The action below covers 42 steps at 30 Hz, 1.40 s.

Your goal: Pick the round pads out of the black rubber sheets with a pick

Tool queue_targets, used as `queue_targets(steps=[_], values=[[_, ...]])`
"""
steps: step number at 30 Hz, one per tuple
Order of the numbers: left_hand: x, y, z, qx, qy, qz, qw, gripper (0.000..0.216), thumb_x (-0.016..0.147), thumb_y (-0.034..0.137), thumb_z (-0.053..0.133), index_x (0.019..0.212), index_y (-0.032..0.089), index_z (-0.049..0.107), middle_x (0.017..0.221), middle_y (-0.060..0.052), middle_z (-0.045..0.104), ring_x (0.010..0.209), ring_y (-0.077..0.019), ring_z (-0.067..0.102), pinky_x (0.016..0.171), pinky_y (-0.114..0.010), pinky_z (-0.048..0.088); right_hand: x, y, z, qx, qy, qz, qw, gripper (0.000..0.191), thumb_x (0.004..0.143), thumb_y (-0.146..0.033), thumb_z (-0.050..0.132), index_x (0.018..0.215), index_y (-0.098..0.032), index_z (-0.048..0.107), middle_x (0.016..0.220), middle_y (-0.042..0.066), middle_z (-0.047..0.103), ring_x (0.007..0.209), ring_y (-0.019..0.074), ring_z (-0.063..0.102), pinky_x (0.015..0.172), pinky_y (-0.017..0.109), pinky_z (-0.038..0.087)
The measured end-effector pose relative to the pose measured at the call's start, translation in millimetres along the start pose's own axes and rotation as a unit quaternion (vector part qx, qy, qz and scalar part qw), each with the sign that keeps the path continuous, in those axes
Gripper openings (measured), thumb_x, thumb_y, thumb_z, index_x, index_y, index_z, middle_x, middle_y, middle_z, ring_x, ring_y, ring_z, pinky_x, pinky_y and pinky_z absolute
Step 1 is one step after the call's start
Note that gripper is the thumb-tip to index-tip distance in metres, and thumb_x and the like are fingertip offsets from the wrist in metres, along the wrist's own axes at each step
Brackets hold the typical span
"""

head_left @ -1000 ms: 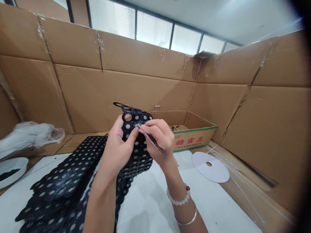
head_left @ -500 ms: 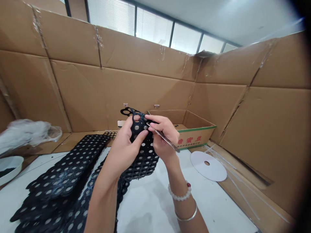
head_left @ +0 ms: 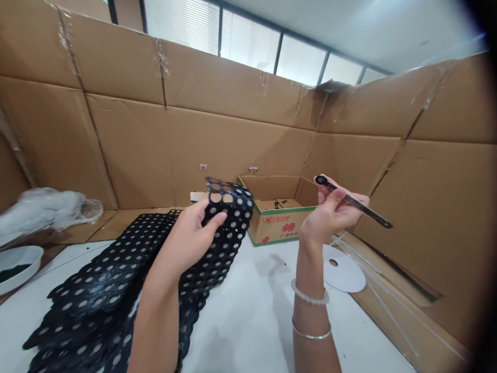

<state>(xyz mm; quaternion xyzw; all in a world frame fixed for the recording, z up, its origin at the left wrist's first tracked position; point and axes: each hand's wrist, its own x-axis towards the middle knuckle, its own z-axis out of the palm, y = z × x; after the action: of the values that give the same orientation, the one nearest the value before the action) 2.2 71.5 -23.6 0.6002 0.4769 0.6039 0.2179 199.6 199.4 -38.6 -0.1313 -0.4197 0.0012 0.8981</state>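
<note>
My left hand [head_left: 194, 233] is closed on the upper part of a black rubber-like sheet [head_left: 221, 248] with rows of round, light-coloured spots. Near its top edge some of the rings are open holes. Off to the right, my right hand [head_left: 336, 210] is raised, its fingers closed round a slim dark metal tool [head_left: 365, 208] that looks like tweezers. At the tool's near-left end, by the fingertips, is a small black ring [head_left: 321, 180]. The lower part of the held sheet hangs down to the table, partly behind my left forearm.
More spotted black sheets [head_left: 104, 280] lie stacked at left. Behind my hands stands an open carton [head_left: 272, 228] with small black rings inside. A white disc [head_left: 344, 269] lies at right, a white bowl [head_left: 23, 254] and clear plastic bag [head_left: 50, 212] at far left. Cardboard walls [head_left: 233, 140] surround the table.
My right hand has moved away from the sheet, to the right and past the carton, with the tool and a small black ring. My left hand still holds the sheet, slightly lower.
</note>
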Motion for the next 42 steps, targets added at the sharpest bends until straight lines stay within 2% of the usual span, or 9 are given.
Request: queue_targets(steps=[4,7,9,12,17,23,29,37,42], values=[[5,-8,-5,-0.062,0.117,-0.017,0.991,0.017,0.079,0.038,0.074,0.084,0.023,0.071,0.087,-0.002,0.074,0.089,-0.0233,0.065,0.085,-0.035,0.047,-10,45,-4,-0.059,-0.070,-0.014,0.996,0.023,0.086,-0.034,0.070,0.072,-0.022,0.057,0.072,0.005,0.065,0.073,0.0183,0.065,0.068,0.028,0.052],[7,-8,0,-0.118,0.163,-0.033,0.979,0.019,0.075,0.039,0.078,0.081,0.022,0.072,0.087,-0.001,0.075,0.088,-0.0211,0.065,0.083,-0.032,0.049,-22,45,7,-0.076,-0.109,-0.008,0.991,0.026,0.086,-0.037,0.069,0.069,-0.020,0.060,0.078,0.007,0.063,0.083,0.0192,0.064,0.072,0.029,0.051],[7,-7,6,-0.155,0.166,-0.054,0.972,0.021,0.073,0.039,0.079,0.079,0.020,0.072,0.085,-0.003,0.075,0.087,-0.0217,0.067,0.080,-0.032,0.050,-27,22,16,-0.080,-0.133,0.007,0.988,0.019,0.091,-0.032,0.065,0.078,-0.019,0.061,0.085,0.006,0.063,0.083,0.0170,0.063,0.072,0.028,0.051],[8,-1,15,-0.205,0.132,-0.092,0.965,0.024,0.072,0.041,0.079,0.078,0.019,0.072,0.075,-0.004,0.074,0.078,-0.0220,0.068,0.067,-0.031,0.051,-31,-31,25,-0.045,-0.214,0.033,0.975,0.011,0.095,-0.025,0.059,0.086,-0.020,0.062,0.075,-0.002,0.063,0.066,0.0110,0.062,0.061,0.023,0.050],[4,9,19,-0.271,0.030,-0.109,0.956,0.022,0.065,0.031,0.082,0.080,0.018,0.073,0.076,-0.004,0.073,0.070,-0.0194,0.066,0.055,-0.026,0.048,-35,-84,33,0.102,-0.367,0.026,0.924,0.009,0.089,-0.013,0.063,0.091,-0.021,0.067,0.085,0.002,0.071,0.081,0.0144,0.068,0.073,0.027,0.056],[0,10,15,-0.293,-0.029,-0.079,0.953,0.018,0.071,0.028,0.082,0.086,0.021,0.076,0.083,-0.003,0.075,0.076,-0.0166,0.066,0.061,-0.023,0.050,-33,-74,33,0.092,-0.379,-0.059,0.919,0.012,0.089,-0.011,0.060,0.083,-0.022,0.064,0.075,0.001,0.068,0.073,0.0166,0.063,0.073,0.035,0.057],[1,8,10,-0.297,-0.056,-0.060,0.951,0.019,0.081,0.033,0.075,0.097,0.022,0.076,0.095,-0.006,0.077,0.093,-0.0229,0.070,0.064,-0.025,0.052,-34,-76,35,0.086,-0.389,-0.096,0.912,0.015,0.091,-0.012,0.058,0.082,-0.023,0.062,0.074,0.001,0.068,0.071,0.0170,0.061,0.073,0.037,0.056],[-2,13,7,-0.261,-0.050,-0.032,0.964,0.033,0.088,0.026,0.067,0.121,0.022,0.066,0.122,-0.007,0.071,0.117,-0.0258,0.064,0.092,-0.032,0.054,-40,-77,35,0.067,-0.402,-0.110,0.907,0.016,0.091,-0.009,0.057,0.084,-0.022,0.061,0.076,0.001,0.066,0.074,0.0168,0.060,0.072,0.035,0.055],[-2,9,9,-0.134,-0.019,0.044,0.990,0.041,0.092,0.024,0.061,0.134,0.026,0.057,0.140,-0.003,0.061,0.133,-0.0203,0.052,0.107,-0.026,0.043,-49,-74,39,0.031,-0.391,-0.137,0.909,0.021,0.090,-0.003,0.053,0.081,-0.022,0.057,0.074,0.001,0.066,0.072,0.0161,0.059,0.078,0.037,0.054]])
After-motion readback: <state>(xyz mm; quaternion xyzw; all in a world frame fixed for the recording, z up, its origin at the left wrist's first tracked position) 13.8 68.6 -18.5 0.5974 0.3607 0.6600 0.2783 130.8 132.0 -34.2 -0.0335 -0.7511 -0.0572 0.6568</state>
